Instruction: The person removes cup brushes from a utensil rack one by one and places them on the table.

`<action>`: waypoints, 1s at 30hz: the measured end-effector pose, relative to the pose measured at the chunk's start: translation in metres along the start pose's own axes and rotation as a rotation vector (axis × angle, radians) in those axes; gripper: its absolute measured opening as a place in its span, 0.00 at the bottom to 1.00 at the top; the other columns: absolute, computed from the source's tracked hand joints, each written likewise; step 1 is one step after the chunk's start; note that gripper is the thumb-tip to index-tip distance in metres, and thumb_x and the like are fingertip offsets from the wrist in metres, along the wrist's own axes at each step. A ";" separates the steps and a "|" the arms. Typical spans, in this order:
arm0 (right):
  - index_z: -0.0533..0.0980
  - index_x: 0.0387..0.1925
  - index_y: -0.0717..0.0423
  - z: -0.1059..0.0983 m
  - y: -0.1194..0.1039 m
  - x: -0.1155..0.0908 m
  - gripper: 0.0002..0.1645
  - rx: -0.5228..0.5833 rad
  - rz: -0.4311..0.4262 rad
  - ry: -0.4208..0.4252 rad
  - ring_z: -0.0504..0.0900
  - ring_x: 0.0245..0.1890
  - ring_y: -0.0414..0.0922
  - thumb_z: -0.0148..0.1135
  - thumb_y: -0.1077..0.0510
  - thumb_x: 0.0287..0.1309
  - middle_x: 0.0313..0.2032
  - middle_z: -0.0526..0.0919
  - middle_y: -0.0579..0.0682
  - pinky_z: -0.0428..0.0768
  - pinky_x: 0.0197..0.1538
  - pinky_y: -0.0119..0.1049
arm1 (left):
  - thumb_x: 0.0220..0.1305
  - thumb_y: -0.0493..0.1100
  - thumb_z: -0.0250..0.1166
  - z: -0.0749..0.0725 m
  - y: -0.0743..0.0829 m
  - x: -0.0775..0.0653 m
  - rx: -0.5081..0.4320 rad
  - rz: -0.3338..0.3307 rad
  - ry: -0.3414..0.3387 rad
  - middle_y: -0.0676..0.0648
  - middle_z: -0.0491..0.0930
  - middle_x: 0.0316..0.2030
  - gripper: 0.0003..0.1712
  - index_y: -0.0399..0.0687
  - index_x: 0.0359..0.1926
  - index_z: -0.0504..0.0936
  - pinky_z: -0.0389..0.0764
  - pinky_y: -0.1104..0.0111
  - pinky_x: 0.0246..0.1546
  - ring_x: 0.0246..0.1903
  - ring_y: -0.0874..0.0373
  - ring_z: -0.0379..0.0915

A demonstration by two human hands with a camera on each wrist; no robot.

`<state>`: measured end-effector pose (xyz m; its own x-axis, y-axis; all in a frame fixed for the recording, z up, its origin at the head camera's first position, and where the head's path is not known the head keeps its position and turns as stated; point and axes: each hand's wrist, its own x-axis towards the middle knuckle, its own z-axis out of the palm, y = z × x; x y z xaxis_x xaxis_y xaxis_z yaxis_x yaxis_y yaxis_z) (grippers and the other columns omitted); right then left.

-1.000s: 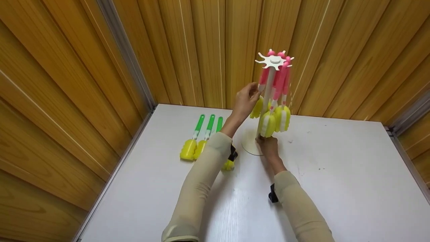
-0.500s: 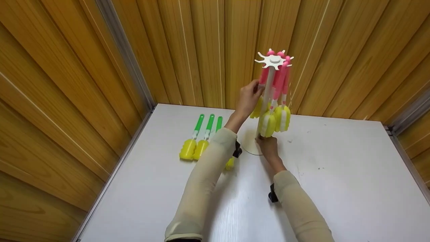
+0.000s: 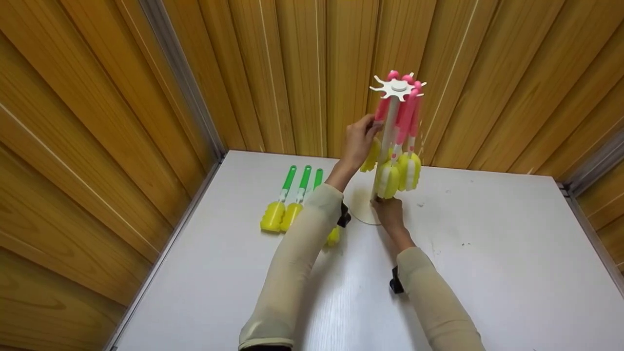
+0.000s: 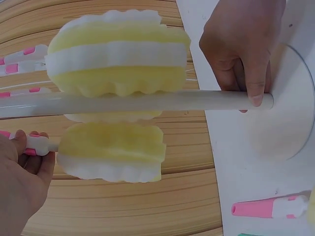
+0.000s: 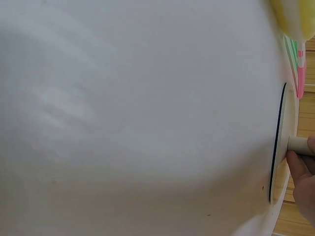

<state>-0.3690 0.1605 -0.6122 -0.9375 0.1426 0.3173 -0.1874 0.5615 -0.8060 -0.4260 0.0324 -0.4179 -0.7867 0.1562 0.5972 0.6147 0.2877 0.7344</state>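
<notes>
A white rack (image 3: 392, 124) stands upright on a round base (image 3: 360, 209), with a spoked top (image 3: 399, 88). Several pink-handled sponge brushes hang from its prongs, their yellow-and-white heads (image 3: 388, 181) downward. At the rack's left side, my left hand (image 3: 358, 144) pinches one hanging brush by its handle, near where pink meets white; its sponge head (image 4: 113, 152) shows beside the pole in the left wrist view. My right hand (image 3: 390, 213) grips the pole at its foot, thumb and fingers around it (image 4: 246, 59).
Green-handled sponge brushes (image 3: 287, 183) lie side by side on the white table (image 3: 214, 273), left of the rack, partly behind my left sleeve. A pink-handled brush (image 4: 253, 209) lies there too. Wood-patterned panels (image 3: 292, 73) enclose the back and sides.
My left hand has slid a little higher along the hanging brush's handle. That brush's sponge head has since swung slightly to the left. My right hand stays on the pole.
</notes>
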 end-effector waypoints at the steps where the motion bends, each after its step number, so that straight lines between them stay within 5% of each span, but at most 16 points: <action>1: 0.75 0.24 0.62 0.000 0.000 0.000 0.10 -0.001 -0.002 0.002 0.73 0.25 0.43 0.66 0.69 0.59 0.24 0.81 0.54 0.77 0.34 0.38 | 0.72 0.34 0.60 0.000 0.000 0.000 0.004 0.001 0.003 0.40 0.87 0.45 0.13 0.33 0.53 0.83 0.80 0.77 0.48 0.43 0.56 0.83; 8: 0.76 0.25 0.63 0.000 -0.001 -0.001 0.09 0.037 0.024 0.003 0.74 0.25 0.42 0.67 0.69 0.58 0.25 0.82 0.55 0.75 0.33 0.32 | 0.72 0.35 0.61 -0.001 0.002 0.004 0.021 0.001 0.012 0.40 0.87 0.42 0.13 0.33 0.52 0.83 0.80 0.77 0.45 0.40 0.57 0.82; 15: 0.79 0.31 0.70 -0.001 -0.002 -0.001 0.05 0.047 0.038 -0.010 0.83 0.33 0.51 0.67 0.69 0.60 0.33 0.87 0.64 0.80 0.38 0.40 | 0.71 0.35 0.61 -0.003 0.004 0.006 0.048 0.011 0.009 0.40 0.88 0.43 0.13 0.33 0.51 0.83 0.80 0.78 0.45 0.41 0.56 0.84; 30: 0.77 0.26 0.67 0.001 -0.001 -0.002 0.07 0.037 0.017 0.011 0.73 0.26 0.45 0.67 0.69 0.58 0.25 0.83 0.58 0.77 0.35 0.38 | 0.72 0.36 0.60 -0.008 0.007 0.007 0.027 -0.026 0.003 0.41 0.87 0.44 0.14 0.35 0.54 0.83 0.80 0.77 0.47 0.41 0.56 0.83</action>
<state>-0.3675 0.1590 -0.6129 -0.9374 0.1606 0.3090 -0.1827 0.5286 -0.8290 -0.4267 0.0281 -0.4062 -0.8021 0.1454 0.5792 0.5923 0.3174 0.7406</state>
